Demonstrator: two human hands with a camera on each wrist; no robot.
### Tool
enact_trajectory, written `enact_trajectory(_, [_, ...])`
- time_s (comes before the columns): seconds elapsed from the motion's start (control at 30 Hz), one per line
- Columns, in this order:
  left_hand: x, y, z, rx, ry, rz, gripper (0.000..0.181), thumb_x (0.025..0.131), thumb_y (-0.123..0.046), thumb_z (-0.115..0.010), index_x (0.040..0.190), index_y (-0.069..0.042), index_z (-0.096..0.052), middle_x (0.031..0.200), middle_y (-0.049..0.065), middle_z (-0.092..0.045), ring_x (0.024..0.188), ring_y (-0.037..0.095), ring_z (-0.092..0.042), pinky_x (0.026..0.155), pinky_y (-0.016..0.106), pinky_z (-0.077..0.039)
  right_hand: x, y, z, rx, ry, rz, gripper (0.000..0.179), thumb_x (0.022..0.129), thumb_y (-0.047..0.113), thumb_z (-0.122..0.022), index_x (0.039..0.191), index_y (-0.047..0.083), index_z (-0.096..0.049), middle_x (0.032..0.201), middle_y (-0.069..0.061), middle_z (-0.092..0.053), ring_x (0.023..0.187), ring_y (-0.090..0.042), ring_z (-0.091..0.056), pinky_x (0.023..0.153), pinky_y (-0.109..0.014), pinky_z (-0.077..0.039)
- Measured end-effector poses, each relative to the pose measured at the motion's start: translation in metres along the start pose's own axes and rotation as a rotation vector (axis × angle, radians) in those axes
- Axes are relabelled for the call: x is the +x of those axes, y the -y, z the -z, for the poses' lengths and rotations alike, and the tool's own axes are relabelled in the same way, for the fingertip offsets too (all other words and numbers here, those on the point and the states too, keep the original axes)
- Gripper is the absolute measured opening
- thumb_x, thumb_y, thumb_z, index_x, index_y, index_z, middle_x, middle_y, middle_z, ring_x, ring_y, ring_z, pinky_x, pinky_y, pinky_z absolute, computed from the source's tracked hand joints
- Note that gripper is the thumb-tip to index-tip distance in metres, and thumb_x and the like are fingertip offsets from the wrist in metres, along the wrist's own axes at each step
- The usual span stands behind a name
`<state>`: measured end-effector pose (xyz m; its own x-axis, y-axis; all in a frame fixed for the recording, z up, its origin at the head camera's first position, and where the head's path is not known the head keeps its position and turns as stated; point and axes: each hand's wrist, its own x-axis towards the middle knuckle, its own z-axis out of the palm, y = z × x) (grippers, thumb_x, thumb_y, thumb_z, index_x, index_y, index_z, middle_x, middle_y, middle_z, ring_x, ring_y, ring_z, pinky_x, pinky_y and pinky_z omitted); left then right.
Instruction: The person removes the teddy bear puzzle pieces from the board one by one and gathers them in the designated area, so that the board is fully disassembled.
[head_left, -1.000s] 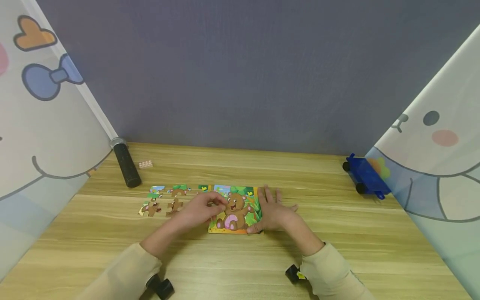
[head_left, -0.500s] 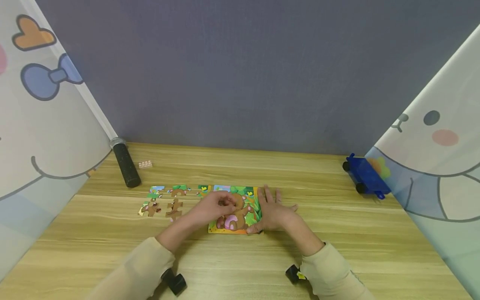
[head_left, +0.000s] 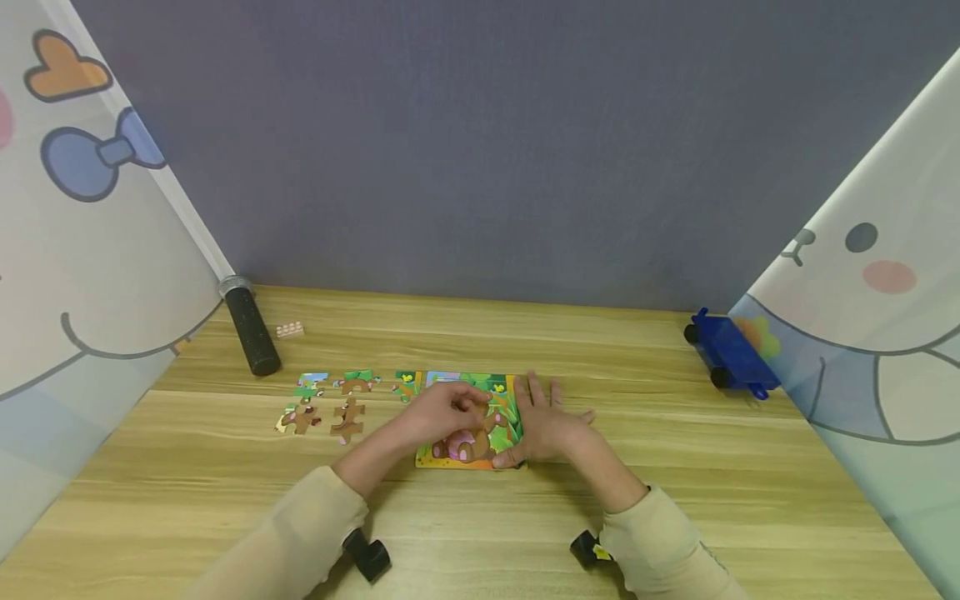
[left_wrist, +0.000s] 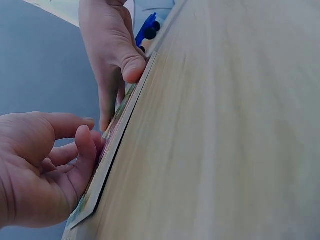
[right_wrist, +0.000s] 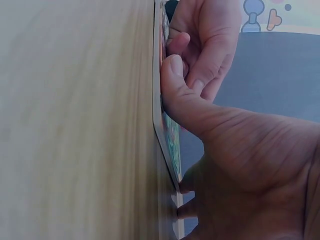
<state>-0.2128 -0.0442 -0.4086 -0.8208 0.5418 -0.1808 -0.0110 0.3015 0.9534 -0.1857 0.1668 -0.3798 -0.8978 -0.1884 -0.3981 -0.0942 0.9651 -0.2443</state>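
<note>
The puzzle board [head_left: 472, 454], printed with a brown bear, lies flat on the wooden table. Over its upper middle is my left hand [head_left: 444, 412], fingers bent and their tips down close to the picture. In the left wrist view the left hand's thumb [left_wrist: 86, 152] and forefinger come near each other; I cannot tell whether a piece is between the fingertips. My right hand [head_left: 546, 427] rests spread along the board's right edge, its thumb [right_wrist: 175, 80] on the near corner. Several loose puzzle pieces [head_left: 348, 421] lie left of the board.
A black-handled microphone-like object [head_left: 251, 329] lies at the back left, beside a small pale pink block [head_left: 289, 329]. A blue wheeled toy [head_left: 731, 350] stands at the back right. A grey panel [head_left: 480, 150] rises behind the table.
My left hand has moved rightward across the board, from its left part to over the bear's head. The right hand, the board and the loose pieces stay in place.
</note>
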Motion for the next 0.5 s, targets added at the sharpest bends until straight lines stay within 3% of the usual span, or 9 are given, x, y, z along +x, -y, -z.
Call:
enact_trajectory(0.27, [0.0039, -0.0059, -0.0040, 0.069, 0.014, 0.041, 0.043, 0.097, -0.016, -0.069, 0.137, -0.003, -0.061, 0.070, 0.009, -0.062, 0.043, 0.012, -0.049, 0.037, 0.024, -0.039, 0.0002, 0.0004, -0.0006, 0.007, -0.002, -0.001, 0.132, 0.071, 0.068, -0.081, 0.163, 0.008, -0.006, 0.168, -0.015, 0.004, 0.149, -0.049, 0.003, 0.090, -0.091, -0.011])
enact_trajectory(0.5, [0.0047, -0.0048, -0.0041, 0.062, 0.015, 0.040, 0.040, 0.097, -0.012, -0.067, 0.136, -0.003, -0.061, 0.069, 0.009, -0.062, 0.042, 0.012, -0.049, 0.037, 0.023, -0.038, 0.0003, 0.0010, -0.0005, 0.005, -0.008, 0.001, 0.132, 0.072, 0.067, -0.082, 0.163, 0.007, -0.007, 0.168, -0.016, 0.003, 0.149, -0.049, 0.003, 0.090, -0.091, -0.011])
